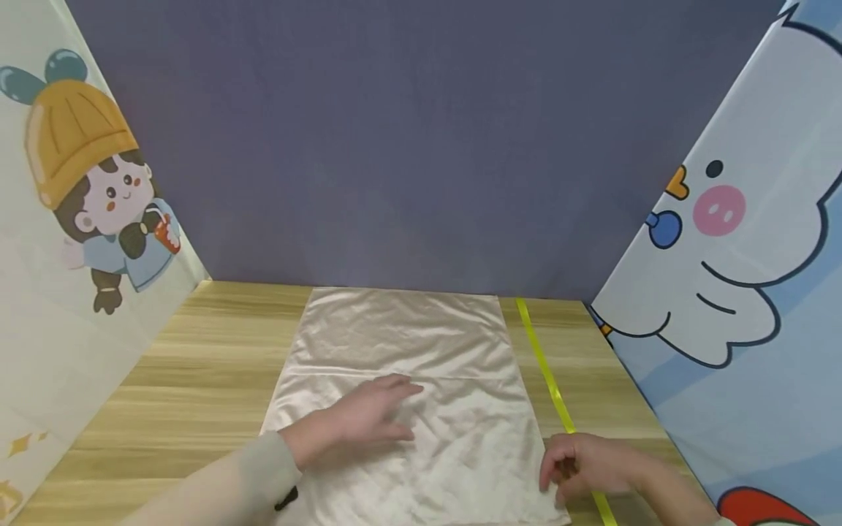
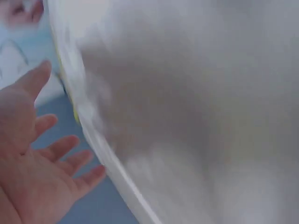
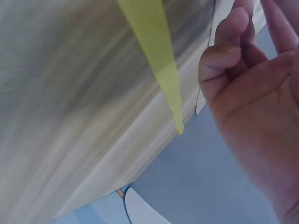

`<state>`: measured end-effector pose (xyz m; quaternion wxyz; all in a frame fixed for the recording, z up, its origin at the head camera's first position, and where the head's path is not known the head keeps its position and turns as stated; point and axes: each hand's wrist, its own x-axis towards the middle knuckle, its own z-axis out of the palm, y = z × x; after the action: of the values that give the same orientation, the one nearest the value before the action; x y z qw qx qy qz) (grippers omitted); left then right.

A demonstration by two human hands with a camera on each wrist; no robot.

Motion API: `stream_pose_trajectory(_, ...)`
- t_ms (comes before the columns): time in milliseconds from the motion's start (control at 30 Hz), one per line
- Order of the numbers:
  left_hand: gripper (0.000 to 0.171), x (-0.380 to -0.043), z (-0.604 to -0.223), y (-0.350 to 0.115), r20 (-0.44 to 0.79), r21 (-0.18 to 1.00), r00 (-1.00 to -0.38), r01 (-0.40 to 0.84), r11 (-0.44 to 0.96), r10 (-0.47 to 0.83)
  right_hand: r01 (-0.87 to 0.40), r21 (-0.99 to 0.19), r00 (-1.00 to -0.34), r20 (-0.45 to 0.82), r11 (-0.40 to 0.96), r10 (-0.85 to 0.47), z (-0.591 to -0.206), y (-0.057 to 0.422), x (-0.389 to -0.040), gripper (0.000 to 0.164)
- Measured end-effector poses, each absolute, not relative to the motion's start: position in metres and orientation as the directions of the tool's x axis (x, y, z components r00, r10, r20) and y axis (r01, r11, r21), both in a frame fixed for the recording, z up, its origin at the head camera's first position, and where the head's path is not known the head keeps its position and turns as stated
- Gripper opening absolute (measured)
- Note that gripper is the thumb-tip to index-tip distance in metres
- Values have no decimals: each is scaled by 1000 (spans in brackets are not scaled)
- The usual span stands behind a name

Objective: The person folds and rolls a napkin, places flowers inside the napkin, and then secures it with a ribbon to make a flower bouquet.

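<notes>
A shiny pale cloth [image 1: 421,336] lies lengthwise on the wooden table, lightly wrinkled, with a crease running across it. Over its middle my left hand [image 1: 371,413] reaches with fingers spread and nothing in them. The left wrist view also has that hand [image 2: 42,154] with its fingers apart beside the cloth [image 2: 187,186], blurred there. At the cloth's right edge, near the front corner, is my right hand [image 1: 592,462], its fingers loosely bent. In the right wrist view the right hand [image 3: 261,112] has some fingers curled toward the palm, and nothing shows in its grasp.
A yellow strip [image 1: 542,361] runs front to back along the wooden table [image 1: 191,380], right of the cloth and passing under my right hand. A grey-blue panel [image 1: 408,146] stands behind; cartoon-printed panels [image 1: 39,307] flank both sides. A small black thing [image 1: 286,499] shows by my left sleeve.
</notes>
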<state>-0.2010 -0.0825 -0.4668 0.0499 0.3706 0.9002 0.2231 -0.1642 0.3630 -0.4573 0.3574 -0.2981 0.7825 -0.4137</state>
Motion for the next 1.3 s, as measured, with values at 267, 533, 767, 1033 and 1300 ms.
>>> stream_pose_trajectory(267,102,-234,-465,-151,-42,490,-829,470,734,558,-179,-864,-580,-294,471,-760,-465,371,-156,18)
stream_pose_trajectory(533,118,-243,-468,-188,-98,493,-872,376,785,479,-209,-853,-606,-271,479,-748,-476,374,-156,13)
stream_pose_trajectory(767,116,-239,-470,-200,-158,517,-860,346,783,485,-160,-850,-632,-302,501,-714,-479,374,-156,8)
stream_pose_trajectory(1033,113,-241,-476,-201,-152,497,-851,374,783,503,-151,-870,-619,-288,470,-731,-477,374,-159,7)
stream_pose_trajectory(1300,114,-242,-482,-205,-157,476,-851,380,793,502,-185,-907,-601,-200,378,-774,-468,371,-166,8)
